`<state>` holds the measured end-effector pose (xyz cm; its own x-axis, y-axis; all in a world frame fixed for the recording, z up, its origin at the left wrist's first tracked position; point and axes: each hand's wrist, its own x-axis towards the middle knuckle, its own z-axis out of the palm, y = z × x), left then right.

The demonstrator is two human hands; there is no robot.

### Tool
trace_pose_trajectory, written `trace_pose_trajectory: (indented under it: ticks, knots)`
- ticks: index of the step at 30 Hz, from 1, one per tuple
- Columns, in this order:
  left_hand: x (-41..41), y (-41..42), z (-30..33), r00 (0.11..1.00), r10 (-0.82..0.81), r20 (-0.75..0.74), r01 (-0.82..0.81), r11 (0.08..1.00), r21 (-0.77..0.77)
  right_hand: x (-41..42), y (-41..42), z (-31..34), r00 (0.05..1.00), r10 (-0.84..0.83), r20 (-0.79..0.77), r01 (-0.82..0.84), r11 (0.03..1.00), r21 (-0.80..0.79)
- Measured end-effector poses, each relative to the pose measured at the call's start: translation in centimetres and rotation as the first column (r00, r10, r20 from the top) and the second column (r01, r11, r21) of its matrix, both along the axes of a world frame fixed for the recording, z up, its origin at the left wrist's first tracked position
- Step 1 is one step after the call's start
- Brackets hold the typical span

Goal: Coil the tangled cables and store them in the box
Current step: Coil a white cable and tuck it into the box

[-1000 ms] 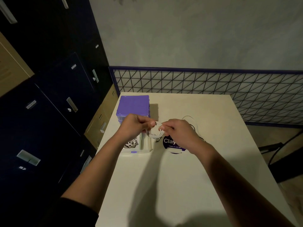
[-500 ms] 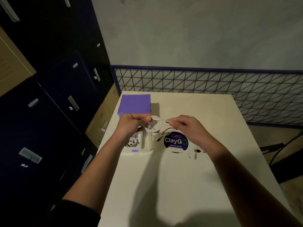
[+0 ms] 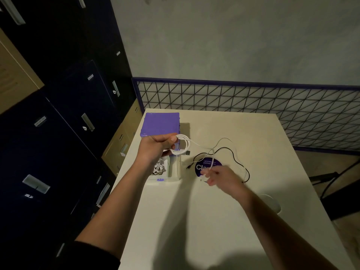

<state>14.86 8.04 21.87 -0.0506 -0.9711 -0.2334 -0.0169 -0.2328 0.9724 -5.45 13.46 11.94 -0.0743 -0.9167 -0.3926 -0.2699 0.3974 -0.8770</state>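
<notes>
Head view: my left hand (image 3: 158, 148) grips the coiled part of the white cable (image 3: 184, 147) above the open storage box (image 3: 165, 177); its loose tail runs rightward and toward me to my right hand (image 3: 218, 177), which seems to pinch it, though blur hides the fingers. A thin black cable (image 3: 236, 159) lies uncoiled on the counter (image 3: 214, 221), nearer my right hand.

1. A cream table (image 3: 224, 221) fills the lower centre of the frame.
2. A round purple sticker (image 3: 218, 163) lies on it, mid-frame.
3. A black wire-grid fence (image 3: 253, 102) crosses behind.
4. Dark filing cabinets (image 3: 64, 114) stand at left.
</notes>
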Motion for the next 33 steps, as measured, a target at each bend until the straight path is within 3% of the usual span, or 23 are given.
trace_pose_trajectory:
  ticks: [3,5,7,13,18,22,24,27,33]
  knots:
    - [-0.4,0.4,-0.5,0.998,-0.056,0.007,0.056,0.998,-0.003,0.7,-0.6,2.9,0.897,-0.258,0.358,0.292,0.955,-0.042]
    - [-0.8,0.6,-0.6,0.996,-0.088,0.019,0.088,0.996,-0.019,0.7,-1.3,4.4,0.790,-0.332,0.514,0.394,0.919,-0.012]
    - [-1.3,0.7,-0.8,0.995,-0.097,0.028,0.098,0.994,-0.041,0.9,-1.8,5.5,0.776,-0.332,0.537,0.396,0.918,-0.004]
    - [-2.4,0.8,-1.1,0.998,-0.049,0.049,0.054,0.993,-0.104,1.7,-1.8,5.7,0.874,-0.208,0.440,0.230,0.973,0.002]
    - [-2.8,0.8,-1.6,0.993,0.024,0.119,-0.001,0.981,-0.193,2.4,-1.5,6.2,0.843,-0.091,0.530,0.081,0.996,0.043]
    - [-2.9,0.5,-1.9,0.985,0.065,0.163,-0.025,0.972,-0.234,2.7,-1.1,6.6,0.755,-0.073,0.652,0.066,0.997,0.035]
    - [-2.9,0.5,-1.9,0.984,0.074,0.162,-0.031,0.968,-0.250,2.8,-0.9,6.7,0.820,-0.019,0.572,0.033,0.999,-0.013]
    - [-2.9,0.7,-1.8,0.984,0.085,0.154,-0.041,0.963,-0.268,3.1,-0.8,6.6,0.952,0.057,0.300,-0.010,0.987,-0.158]
    - [-2.8,0.8,-2.1,0.991,0.119,0.057,-0.106,0.974,-0.203,4.3,-0.7,6.0,0.975,-0.181,0.125,0.211,0.930,-0.301]
